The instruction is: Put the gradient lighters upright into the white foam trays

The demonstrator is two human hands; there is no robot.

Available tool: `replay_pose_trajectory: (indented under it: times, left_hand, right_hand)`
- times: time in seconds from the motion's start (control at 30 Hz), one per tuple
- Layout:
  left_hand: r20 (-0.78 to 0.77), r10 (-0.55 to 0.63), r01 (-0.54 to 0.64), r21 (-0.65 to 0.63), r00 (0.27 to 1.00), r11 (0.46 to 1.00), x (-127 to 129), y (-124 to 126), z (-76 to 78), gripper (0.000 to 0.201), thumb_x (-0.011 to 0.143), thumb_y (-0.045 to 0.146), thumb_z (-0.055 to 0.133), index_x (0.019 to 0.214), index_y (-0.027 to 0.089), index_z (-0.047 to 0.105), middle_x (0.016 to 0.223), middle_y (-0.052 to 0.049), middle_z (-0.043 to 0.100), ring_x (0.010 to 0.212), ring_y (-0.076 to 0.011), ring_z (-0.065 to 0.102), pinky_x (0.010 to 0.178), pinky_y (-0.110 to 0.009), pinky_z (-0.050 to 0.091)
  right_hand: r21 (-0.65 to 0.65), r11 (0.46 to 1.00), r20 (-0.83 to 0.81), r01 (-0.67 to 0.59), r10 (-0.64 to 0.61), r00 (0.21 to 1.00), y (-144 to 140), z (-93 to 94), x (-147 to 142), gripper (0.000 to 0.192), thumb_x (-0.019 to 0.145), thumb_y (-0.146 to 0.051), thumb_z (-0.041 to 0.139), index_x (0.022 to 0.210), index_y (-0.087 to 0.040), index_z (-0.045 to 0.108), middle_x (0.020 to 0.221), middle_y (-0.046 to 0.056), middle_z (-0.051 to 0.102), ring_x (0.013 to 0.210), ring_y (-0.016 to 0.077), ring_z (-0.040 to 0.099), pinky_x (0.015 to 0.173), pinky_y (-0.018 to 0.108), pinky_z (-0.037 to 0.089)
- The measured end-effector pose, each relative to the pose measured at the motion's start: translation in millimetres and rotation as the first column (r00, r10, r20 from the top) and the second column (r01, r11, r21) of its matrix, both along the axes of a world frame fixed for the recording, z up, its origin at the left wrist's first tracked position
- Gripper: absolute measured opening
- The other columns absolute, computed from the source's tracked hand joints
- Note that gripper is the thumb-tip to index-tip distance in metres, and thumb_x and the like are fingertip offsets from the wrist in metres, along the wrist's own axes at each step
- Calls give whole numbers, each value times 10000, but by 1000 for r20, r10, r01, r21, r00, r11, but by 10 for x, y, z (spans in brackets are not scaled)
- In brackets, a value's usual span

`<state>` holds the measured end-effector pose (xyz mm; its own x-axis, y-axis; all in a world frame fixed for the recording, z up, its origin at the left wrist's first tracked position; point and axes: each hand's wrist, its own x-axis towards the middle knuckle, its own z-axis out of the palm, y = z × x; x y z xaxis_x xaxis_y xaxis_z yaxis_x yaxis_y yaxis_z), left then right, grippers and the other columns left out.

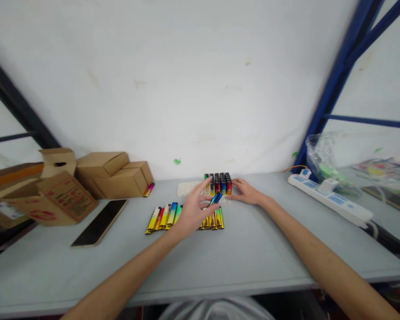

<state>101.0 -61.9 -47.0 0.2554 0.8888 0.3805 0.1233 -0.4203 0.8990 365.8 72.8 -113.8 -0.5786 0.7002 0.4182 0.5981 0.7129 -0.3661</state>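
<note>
On the grey table [253, 249], our right hand [246, 192] lies open against the upright lighter block [219, 183]. Just before this block, our left hand [193, 211] pinches a blue lighter [216, 198] above the row of lying lighters [166, 216].

Single head-worn camera looking forward and down from the person's seat at the near edge of the tabletop [253, 258], facing the white wall [186, 80] behind it, taking in both forearms at close range, with cardboard boxes [110, 175] sitting far left and a power strip [330, 200] far right.
</note>
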Motion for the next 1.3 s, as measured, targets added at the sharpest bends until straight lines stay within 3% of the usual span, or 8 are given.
replay_pose_trajectory:
  times: [0.13, 0.27, 0.4, 0.5, 0.67, 0.83, 1.03, 1.3]
  left_hand:
    - [67, 12, -7, -82, 998, 997, -35, 64, -54, 442, 791, 368, 815, 1175, 188, 687, 1258, -114, 662, 1068, -216, 667, 953, -370, 579]
    - [132, -78, 97, -142, 988, 985, -4, 8, -23, 464, 871, 505, 718, 1201, 212, 575, 1011, -72, 704, 737, -140, 647, 690, -287, 550]
    - [191, -100, 143, -229, 977, 963, 21, -65, 53, 482, 887, 556, 669, 1213, 230, 528, 666, 61, 528, 505, -81, 420, 492, -201, 325]
    - [221, -70, 133, -286, 973, 949, 5, -56, 81, 452, 926, 611, 542, 891, 165, 607, 554, 74, 351, 473, -76, 281, 463, -214, 204]
    - [298, -80, 192, -371, 951, 908, -17, 15, 41, 515, 929, 554, 460, 573, 185, 411, 505, 59, 287, 445, -65, 220, 456, -234, 162]
    - [365, -44, 223, -463, 930, 858, -40, 10, 56, 428, 882, 475, 399, 555, 201, 375, 509, 66, 225, 425, -68, 176, 436, -234, 131]
    - [394, 24, 179, -470, 919, 864, -86, -17, 151, 397, 871, 426, 375, 545, 199, 379, 508, 66, 202, 431, -69, 139, 432, -219, 115]
    - [396, 30, 163, -444, 918, 881, -76, -20, 114, 406, 884, 455, 446, 577, 192, 403, 531, 67, 224, 444, -65, 151, 430, -208, 125]
  right_hand:
    - [1, 1000, 9, -10, 10, 1000, -4, 12, 1, 708, 877, -677, 649, 1388, -190, 591, 1338, 175, 623, 1235, 354, 581, 1078, 547, 473]
    - [-11, 1000, 12, 2, -2, 1000, -9, 10, 22, 733, 871, -682, 651, 1401, -179, 581, 1355, 183, 606, 1238, 357, 581, 1084, 541, 471]
    - [-27, 1000, 12, 13, -12, 1000, -6, 4, 34, 723, 878, -681, 641, 1405, -190, 577, 1366, 177, 595, 1240, 347, 580, 1090, 538, 470]
    - [-32, 999, 13, 16, -16, 1000, -6, 8, 30, 730, 873, -694, 637, 1399, -190, 582, 1357, 175, 599, 1235, 345, 581, 1096, 539, 468]
    - [-37, 999, 25, 15, -14, 1000, -16, 28, 23, 706, 881, -697, 620, 1384, -202, 593, 1380, 170, 585, 1263, 358, 563, 1110, 556, 458]
    - [-46, 999, 44, 25, -23, 999, -23, 42, 21, 690, 876, -695, 630, 1348, -192, 615, 1357, 172, 595, 1253, 359, 570, 1108, 549, 467]
    - [-40, 999, 40, 22, -21, 999, -11, 28, 22, 708, 872, -701, 631, 1363, -192, 605, 1346, 173, 602, 1249, 359, 575, 1104, 554, 469]
    - [-32, 999, 26, 20, -20, 999, 14, -14, 27, 721, 869, -702, 634, 1388, -204, 587, 1390, 170, 580, 1283, 356, 555, 1118, 555, 455]
